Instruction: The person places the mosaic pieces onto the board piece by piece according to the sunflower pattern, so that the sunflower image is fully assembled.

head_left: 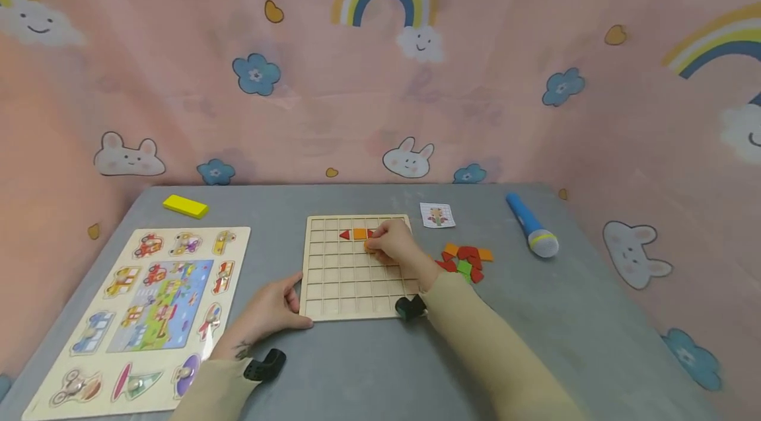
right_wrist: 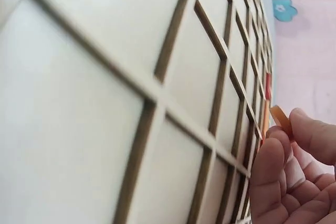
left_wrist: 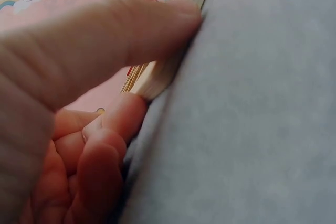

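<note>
Wooden grid board (head_left: 339,285) lies flat on the grey bench (head_left: 368,368), between the two hands. Left hand (head_left: 275,305): grasping the board at its near left corner, thumb along the near edge and a fingertip against the left side, remaining fingers curled. Right hand (head_left: 397,244): grasping an orange tile (right_wrist: 281,119) in a pinch between thumb and fingertips, at the far part of the board; the right wrist view shows the tile tilted, and whether it touches the board cannot be told. Set in the second row from the far edge are a red triangle tile (head_left: 345,235) and, just right of it, an orange square tile (head_left: 359,234); a further red piece (head_left: 371,233) beside that is partly hidden by the right hand. A heap of loose red, orange and green tiles (head_left: 468,254) lies to the right of the board, partly behind the right forearm. Beyond the heap lies a small picture card (head_left: 437,215); farther right, a blue toy microphone (head_left: 532,226). At left are a vehicle puzzle board (head_left: 184,315) and, near its far edge, a yellow block (head_left: 185,206). A pink printed curtain (head_left: 178,97) stands behind the bench
</note>
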`<state>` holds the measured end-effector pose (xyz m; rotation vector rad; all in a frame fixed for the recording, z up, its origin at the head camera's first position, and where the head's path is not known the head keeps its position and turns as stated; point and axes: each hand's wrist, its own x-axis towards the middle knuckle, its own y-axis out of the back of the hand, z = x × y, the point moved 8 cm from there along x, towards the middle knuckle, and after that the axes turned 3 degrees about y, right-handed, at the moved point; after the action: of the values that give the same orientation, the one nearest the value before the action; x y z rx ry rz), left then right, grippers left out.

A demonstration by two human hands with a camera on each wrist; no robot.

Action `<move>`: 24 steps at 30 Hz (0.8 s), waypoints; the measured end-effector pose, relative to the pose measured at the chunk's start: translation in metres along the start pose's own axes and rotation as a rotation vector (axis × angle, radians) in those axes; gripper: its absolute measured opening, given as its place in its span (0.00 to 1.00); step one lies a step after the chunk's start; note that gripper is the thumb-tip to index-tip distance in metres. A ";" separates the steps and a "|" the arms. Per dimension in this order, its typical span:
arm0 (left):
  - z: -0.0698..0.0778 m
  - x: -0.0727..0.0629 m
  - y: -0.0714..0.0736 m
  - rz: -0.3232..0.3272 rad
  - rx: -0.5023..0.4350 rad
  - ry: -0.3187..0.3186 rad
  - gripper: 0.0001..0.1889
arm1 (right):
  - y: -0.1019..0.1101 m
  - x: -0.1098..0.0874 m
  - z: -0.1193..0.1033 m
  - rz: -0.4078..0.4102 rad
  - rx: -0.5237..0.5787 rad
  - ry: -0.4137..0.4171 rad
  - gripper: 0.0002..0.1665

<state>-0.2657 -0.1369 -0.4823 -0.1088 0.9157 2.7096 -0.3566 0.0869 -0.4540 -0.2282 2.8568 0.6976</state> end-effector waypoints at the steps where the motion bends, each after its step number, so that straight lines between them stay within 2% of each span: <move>1: -0.001 -0.001 0.001 0.001 -0.003 0.000 0.51 | -0.004 0.001 -0.001 0.007 -0.014 0.000 0.09; 6: 0.000 -0.002 0.001 0.003 0.008 0.002 0.51 | -0.013 0.006 -0.007 0.064 -0.158 0.026 0.12; 10: 0.001 -0.002 0.001 0.001 0.017 0.011 0.51 | -0.015 0.008 -0.010 0.078 -0.251 0.047 0.12; 24: 0.004 -0.003 0.002 -0.004 0.014 0.018 0.51 | -0.019 0.010 -0.011 0.081 -0.374 0.035 0.13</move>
<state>-0.2628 -0.1368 -0.4776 -0.1317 0.9387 2.7020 -0.3644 0.0635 -0.4549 -0.1783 2.7569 1.2547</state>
